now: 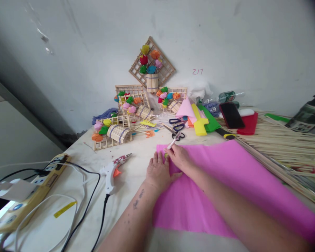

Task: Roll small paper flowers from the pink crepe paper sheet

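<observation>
A large sheet of pink paper lies across the table. Near its upper left corner my right hand grips a white pen, tilted with its lower end toward the paper. My left hand rests flat at the sheet's left edge, fingers stretched and thumb out to the right. Between the two hands shows a small yellow-green piece, partly covered by fingers; its kind is unclear. Just beyond the pen lie dark-handled scissors.
Left of the hands lie a white glue gun and a power strip with cables. Behind stand stick lattices with paper flowers. To the right are a phone, coloured paper, many thin sticks and a dark bottle.
</observation>
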Tool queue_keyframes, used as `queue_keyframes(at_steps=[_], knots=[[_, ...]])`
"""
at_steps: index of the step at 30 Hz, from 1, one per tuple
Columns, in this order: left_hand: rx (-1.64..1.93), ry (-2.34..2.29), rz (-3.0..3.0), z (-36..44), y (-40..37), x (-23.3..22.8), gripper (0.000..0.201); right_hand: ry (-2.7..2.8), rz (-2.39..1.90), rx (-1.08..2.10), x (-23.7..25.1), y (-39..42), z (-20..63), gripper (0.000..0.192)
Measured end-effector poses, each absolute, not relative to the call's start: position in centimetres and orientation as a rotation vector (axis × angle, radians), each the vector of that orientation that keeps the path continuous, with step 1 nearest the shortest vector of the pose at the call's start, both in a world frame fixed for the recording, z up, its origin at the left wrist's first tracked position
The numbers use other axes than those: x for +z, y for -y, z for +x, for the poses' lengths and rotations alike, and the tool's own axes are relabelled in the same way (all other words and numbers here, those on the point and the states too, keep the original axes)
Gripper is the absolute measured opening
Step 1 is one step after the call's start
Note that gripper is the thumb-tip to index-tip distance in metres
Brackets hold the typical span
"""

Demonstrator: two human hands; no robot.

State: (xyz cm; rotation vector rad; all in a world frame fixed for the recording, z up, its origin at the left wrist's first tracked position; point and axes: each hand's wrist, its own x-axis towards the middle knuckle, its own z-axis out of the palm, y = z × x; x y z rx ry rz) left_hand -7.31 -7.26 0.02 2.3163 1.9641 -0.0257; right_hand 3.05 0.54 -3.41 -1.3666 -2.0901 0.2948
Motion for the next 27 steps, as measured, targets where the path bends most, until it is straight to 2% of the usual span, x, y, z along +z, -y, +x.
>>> queue_keyframes(at_steps=[27], knots=[[-0.072,-1.959,2.316,-7.21,7.20,0.30,0.084,2.069,-1.292,0.308,-3.50,-0.47,3.15,0.025]])
